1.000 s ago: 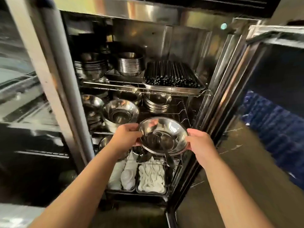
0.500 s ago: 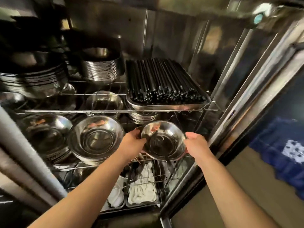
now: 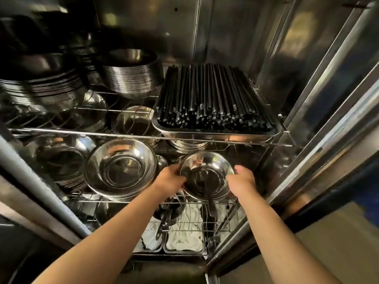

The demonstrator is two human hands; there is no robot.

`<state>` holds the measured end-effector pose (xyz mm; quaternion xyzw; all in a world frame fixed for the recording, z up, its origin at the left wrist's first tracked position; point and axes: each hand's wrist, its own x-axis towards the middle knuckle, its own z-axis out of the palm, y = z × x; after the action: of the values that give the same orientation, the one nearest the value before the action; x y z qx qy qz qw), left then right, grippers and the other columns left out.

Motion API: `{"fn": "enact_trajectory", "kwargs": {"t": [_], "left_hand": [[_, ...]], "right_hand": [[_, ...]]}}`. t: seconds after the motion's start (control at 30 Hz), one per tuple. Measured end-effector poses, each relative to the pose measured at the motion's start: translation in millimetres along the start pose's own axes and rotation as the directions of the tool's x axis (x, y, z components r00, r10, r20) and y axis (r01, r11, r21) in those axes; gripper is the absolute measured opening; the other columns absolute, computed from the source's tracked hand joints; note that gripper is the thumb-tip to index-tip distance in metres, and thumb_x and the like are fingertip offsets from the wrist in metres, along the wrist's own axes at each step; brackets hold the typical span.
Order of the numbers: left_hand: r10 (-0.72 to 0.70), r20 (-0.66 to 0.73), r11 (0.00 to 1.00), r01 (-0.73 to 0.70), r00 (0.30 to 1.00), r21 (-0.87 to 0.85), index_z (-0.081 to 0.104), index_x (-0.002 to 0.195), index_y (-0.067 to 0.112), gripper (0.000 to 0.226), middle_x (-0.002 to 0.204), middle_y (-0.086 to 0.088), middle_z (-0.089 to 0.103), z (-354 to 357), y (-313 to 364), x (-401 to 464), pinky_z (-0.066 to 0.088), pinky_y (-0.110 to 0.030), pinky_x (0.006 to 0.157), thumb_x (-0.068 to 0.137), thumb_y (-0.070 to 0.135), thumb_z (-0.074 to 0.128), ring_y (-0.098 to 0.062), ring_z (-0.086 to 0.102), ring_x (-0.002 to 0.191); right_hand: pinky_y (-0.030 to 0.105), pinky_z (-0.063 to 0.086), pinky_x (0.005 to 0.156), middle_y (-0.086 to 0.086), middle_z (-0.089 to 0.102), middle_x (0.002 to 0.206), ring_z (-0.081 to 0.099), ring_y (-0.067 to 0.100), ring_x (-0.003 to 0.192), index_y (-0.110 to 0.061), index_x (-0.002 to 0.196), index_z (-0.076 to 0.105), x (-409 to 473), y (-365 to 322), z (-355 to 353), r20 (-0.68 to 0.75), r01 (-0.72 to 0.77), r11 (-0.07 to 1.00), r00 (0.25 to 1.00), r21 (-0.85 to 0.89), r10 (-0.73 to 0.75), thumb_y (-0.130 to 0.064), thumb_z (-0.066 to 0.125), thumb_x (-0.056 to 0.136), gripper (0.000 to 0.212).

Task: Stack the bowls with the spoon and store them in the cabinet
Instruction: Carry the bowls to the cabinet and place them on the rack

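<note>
I hold a stack of shiny steel bowls (image 3: 207, 171) by the rim with both hands, at the front right of the cabinet's middle wire shelf (image 3: 123, 200). My left hand (image 3: 170, 178) grips the left rim and my right hand (image 3: 242, 180) grips the right rim. A dark spoon (image 3: 210, 201) lies in the top bowl, its handle sticking out over the near rim toward me. Whether the stack rests on the shelf or hangs just above it I cannot tell.
A larger steel bowl stack (image 3: 121, 169) sits just left of my left hand. Above, a tray of black chopsticks (image 3: 213, 103) overhangs the bowls on the upper shelf. More bowl and plate stacks (image 3: 131, 74) fill the back and left. White cloths (image 3: 184, 234) lie in bins below. The cabinet's door frame (image 3: 307, 160) stands at the right.
I have leaned closer to the cabinet, and both hands have carried the bowls with the spoon forward, under the chopstick tray, to the middle shelf.
</note>
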<state>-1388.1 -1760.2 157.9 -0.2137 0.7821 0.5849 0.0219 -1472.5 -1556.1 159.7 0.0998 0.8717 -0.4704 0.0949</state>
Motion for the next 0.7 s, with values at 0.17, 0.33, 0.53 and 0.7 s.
{"fn": "enact_trajectory", "kwargs": {"t": [0.17,0.33,0.53,0.7], "left_hand": [[-0.004,0.040,1.000,0.004,0.999,-0.010,0.059,0.087,0.039,0.040,0.093,0.002,0.071,8,-9,10,0.061,-0.044,0.083,0.085,-0.001,0.064,-0.027,0.073,0.092],[0.035,0.057,0.996,-0.030,0.998,-0.080,0.060,0.124,0.024,0.042,0.101,0.010,0.067,5,-19,17,0.061,-0.030,0.078,0.088,0.004,0.067,-0.009,0.070,0.086],[0.094,0.114,0.990,-0.106,0.989,0.097,0.040,0.149,0.025,0.066,0.137,0.010,0.055,-6,-28,4,0.053,-0.034,0.095,0.090,0.029,0.069,0.001,0.068,0.098],[0.247,0.027,0.864,-0.233,0.969,0.445,0.041,0.148,0.023,0.063,0.139,-0.003,0.057,-17,-51,-26,0.053,-0.034,0.098,0.091,0.039,0.065,-0.013,0.063,0.113]], "right_hand": [[0.035,0.045,0.099,0.004,0.043,0.153,0.049,0.029,0.132,-0.019,0.151,0.041,6,3,2,-0.024,-0.002,0.999,1.000,-0.041,0.001,-0.007,0.059,0.089,0.065],[0.038,0.051,0.095,0.005,0.042,0.153,0.051,0.030,0.130,-0.019,0.152,0.039,9,5,7,-0.035,-0.003,0.994,0.999,-0.105,-0.001,-0.008,0.061,0.090,0.067],[0.047,0.049,0.100,0.009,0.043,0.149,0.041,0.031,0.134,-0.019,0.152,0.037,-1,-2,7,-0.058,0.113,0.957,0.989,-0.269,-0.133,-0.015,0.067,0.089,0.070],[0.043,0.042,0.100,0.008,0.054,0.136,0.041,0.031,0.127,-0.020,0.139,0.054,-24,-11,18,-0.034,0.372,0.795,0.897,-0.479,-0.440,-0.019,0.068,0.090,0.051]]}}
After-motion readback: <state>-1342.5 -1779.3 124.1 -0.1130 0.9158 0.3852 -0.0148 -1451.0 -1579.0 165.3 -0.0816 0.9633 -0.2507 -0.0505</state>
